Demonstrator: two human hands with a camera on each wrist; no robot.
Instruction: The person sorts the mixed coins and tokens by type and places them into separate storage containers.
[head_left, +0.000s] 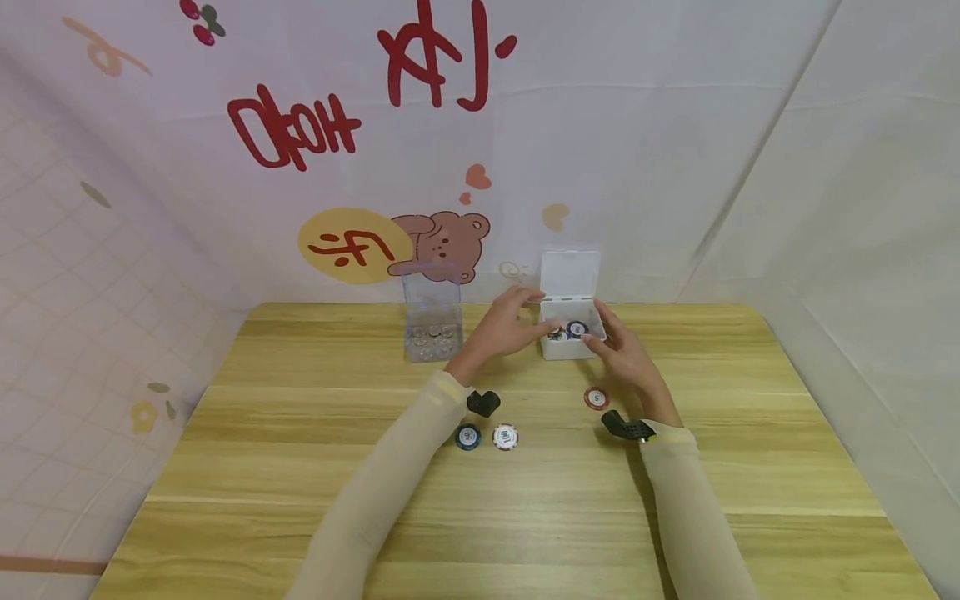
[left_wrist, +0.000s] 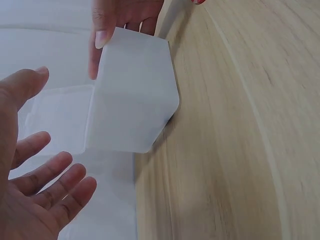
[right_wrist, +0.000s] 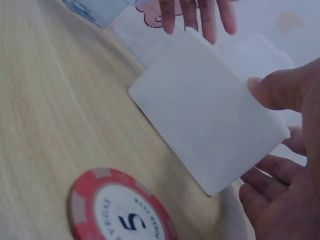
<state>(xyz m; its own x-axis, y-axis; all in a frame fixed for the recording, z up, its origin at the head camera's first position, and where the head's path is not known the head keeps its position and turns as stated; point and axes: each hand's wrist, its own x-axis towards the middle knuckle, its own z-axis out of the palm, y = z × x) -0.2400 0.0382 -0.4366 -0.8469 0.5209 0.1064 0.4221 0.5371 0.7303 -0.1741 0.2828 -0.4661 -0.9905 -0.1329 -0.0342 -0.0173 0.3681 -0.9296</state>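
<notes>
while both forearms reach forward over the desk (head_left: 525,517), we see the left hand (head_left: 504,327) and right hand (head_left: 626,354) flank the small white box (head_left: 570,343) standing near the desk's far edge, lid (head_left: 570,273) up. the left grip is loose, fingers spread and straight, beside the box wall without clearly touching it. the right grip is also open, its thumb (right_wrist: 280,90) laid on the box's near edge, fingers relaxed beneath. chips lie inside the box, too small to read. a red chip (head_left: 596,398) lies just before the right hand; a blue chip (head_left: 468,436) and white chip (head_left: 506,436) lie by the left forearm. the wrist views cut off the box's opening.
</notes>
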